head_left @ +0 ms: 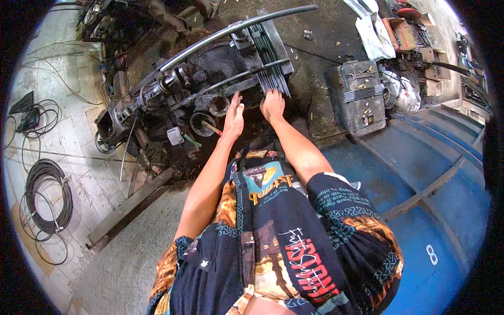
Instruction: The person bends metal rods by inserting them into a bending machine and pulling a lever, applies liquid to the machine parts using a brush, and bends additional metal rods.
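Note:
In front of me stands a greasy machine with a round spindle-like part and a bed strewn with dark shavings. A bundle of thin dark metal rods lies at its right end, pointing towards me. My right hand has its fingers curled over the near ends of these rods. To its left, my left hand is held upright with its fingers stretched out and nothing in them. Beside it are a round cup and a tin with a red-tipped stick in it. A long curved tube spans the machine.
On the right, a dirty metal box carries a tool and several thin rods. Bags and cartons lie behind it, with a blue metal panel nearer. Coiled black cable lies on the left floor. A person's limb shows beyond the machine.

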